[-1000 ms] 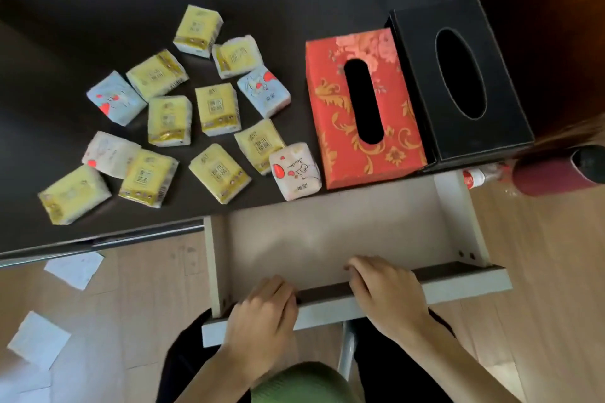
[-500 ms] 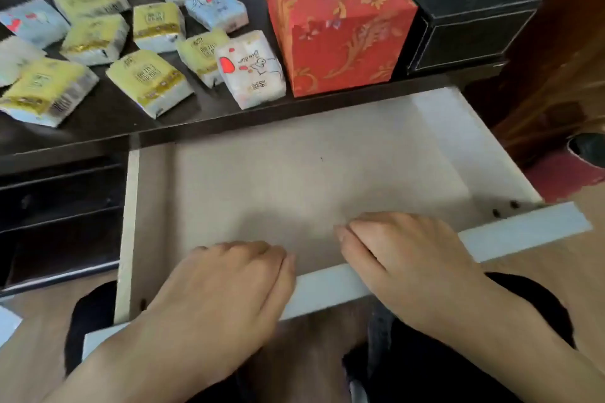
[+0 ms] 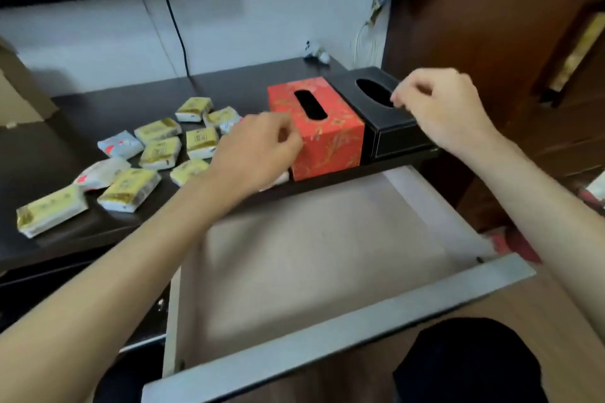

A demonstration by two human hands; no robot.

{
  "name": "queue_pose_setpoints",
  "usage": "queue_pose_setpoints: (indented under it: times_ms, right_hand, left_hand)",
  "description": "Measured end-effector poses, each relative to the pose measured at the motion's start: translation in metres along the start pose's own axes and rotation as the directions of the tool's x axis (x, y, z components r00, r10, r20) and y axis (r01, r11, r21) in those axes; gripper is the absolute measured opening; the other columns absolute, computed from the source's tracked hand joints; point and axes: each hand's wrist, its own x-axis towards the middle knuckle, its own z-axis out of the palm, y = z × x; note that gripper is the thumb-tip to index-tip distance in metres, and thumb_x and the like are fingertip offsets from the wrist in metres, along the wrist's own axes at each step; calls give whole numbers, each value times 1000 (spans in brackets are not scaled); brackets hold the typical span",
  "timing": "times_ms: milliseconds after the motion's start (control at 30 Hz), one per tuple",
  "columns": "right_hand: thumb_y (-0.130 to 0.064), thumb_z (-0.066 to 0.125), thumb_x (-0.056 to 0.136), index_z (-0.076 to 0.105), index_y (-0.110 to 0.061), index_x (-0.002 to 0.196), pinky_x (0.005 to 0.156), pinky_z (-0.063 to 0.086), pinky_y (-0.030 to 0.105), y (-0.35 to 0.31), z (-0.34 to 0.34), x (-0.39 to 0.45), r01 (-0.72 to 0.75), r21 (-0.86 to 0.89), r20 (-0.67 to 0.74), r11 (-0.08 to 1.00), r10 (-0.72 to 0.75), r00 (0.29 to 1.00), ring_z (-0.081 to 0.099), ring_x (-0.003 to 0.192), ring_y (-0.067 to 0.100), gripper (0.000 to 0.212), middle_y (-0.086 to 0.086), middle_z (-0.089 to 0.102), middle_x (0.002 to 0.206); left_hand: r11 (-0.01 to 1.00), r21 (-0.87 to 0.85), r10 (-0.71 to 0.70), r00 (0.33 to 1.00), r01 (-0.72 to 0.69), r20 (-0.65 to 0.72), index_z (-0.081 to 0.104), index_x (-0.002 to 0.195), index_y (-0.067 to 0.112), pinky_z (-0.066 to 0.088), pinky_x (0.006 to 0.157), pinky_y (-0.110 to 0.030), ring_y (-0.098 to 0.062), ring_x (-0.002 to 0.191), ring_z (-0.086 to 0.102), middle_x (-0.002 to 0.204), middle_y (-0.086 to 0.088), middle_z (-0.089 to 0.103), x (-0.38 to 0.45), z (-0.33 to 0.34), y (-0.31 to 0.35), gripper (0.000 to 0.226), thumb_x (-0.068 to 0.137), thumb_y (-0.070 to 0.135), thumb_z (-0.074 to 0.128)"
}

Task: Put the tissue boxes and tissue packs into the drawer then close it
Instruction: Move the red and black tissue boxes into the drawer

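Lying scattered on the dark table (image 3: 82, 114), the tissue packs (image 3: 160, 149) were partly hidden by the left hand (image 3: 255, 150), fingers curled, empty, beside the red tissue box (image 3: 327, 141). The right hand (image 3: 442, 111), loosely curled, covered part of the black tissue box (image 3: 386, 127). The drawer (image 3: 311, 255) stood open, blurred.

Both forearms are bare from the bottom edges of the view up to the wrists, with no sleeves showing anywhere along them. The left hand (image 3: 258, 147) and the right hand (image 3: 438, 108) wear no gloves, and no rings, watch or bracelet can be made out on either. At the lower right, a rounded shape in plain black cloth (image 3: 465, 360) shows, apparently a trouser leg; slight blur hides any finer detail.
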Motion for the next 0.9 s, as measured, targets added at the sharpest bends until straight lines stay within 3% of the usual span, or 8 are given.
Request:
queue_pose_setpoints:
  times_ms: [100, 200, 300, 433, 600, 733, 833, 900]
  right_hand:
    - [-38, 55, 95, 74, -27, 105, 78, 46, 35, 15, 8, 64, -69, -91, -34, 993, 66, 997, 64, 96, 20, 24, -6, 73, 105]
    - [-40, 62, 93, 61, -18, 131, 87, 45, 39, 38, 27, 107, -181, -270, 126, 945, 222, 967, 58, 115, 32, 44, 8, 64, 134]
    - [-45, 68, 88, 55, -8, 133, 85, 43, 39, 57, 45, 122, -301, -300, 282, 905, 386, 878, 56, 113, 39, 59, 19, 60, 134]
    - [-43, 71, 87, 57, -8, 122, 97, 50, 45, 71, 59, 131, -364, -217, 321, 906, 418, 850, 58, 114, 40, 52, 18, 61, 129]
    - [-40, 72, 85, 56, -11, 108, 90, 50, 44, 70, 53, 128, -336, -280, 250, 899, 407, 879, 58, 111, 42, 41, 17, 62, 122]
    - [-37, 72, 85, 61, -9, 112, 92, 54, 48, 81, 31, 112, -417, -153, 169, 896, 439, 882, 62, 106, 40, 40, 15, 65, 115]
    - [-30, 72, 85, 65, -6, 115, 94, 56, 51, 84, 12, 95, -494, 108, 136, 863, 480, 867, 66, 104, 39, 39, 17, 69, 114]
    - [-25, 72, 81, 72, -7, 103, 79, 60, 43, 79, -1, 80, -518, 259, 139, 815, 499, 855, 72, 91, 36, 29, 16, 75, 101]
  left_hand:
    - [993, -71, -93, 995, 91, -27, 63, 95, 28, 51, 76, -41, -30, 90, 64, 95, -1, 70, 58, -1, -6, 24, 83, 41, 46]
    - [965, 68, -258, 964, 253, 69, 49, 129, 16, 45, 84, -43, -37, 114, 55, 128, -13, 56, 105, 16, -19, 54, 87, 50, 51]
    - [912, 189, -394, 905, 363, 159, 30, 145, 10, 43, 96, -48, -43, 125, 47, 145, -21, 39, 131, 38, -29, 86, 83, 64, 53]
    - [898, 107, -440, 870, 427, 224, 31, 136, 11, 41, 52, -33, -30, 78, 64, 117, -19, 59, 150, 51, -34, 84, 76, 62, 59]
    - [898, 35, -436, 878, 438, 196, 35, 131, 9, 39, 50, -32, -28, 69, 62, 110, -19, 60, 153, 45, -30, 65, 82, 46, 58]
    - [937, -6, -349, 936, 350, 33, 36, 134, 8, 43, 85, -45, -45, 113, 50, 129, -24, 47, 145, 32, -22, 67, 79, 42, 49]
    - [937, -106, -335, 942, 332, -18, 36, 129, 7, 37, 77, -42, -42, 108, 48, 124, -20, 45, 139, 13, -8, 59, 80, 39, 48]
    - [939, -125, -325, 945, 320, -21, 35, 128, 7, 37, 72, -40, -40, 103, 49, 119, -18, 43, 132, 4, 1, 59, 82, 39, 50]
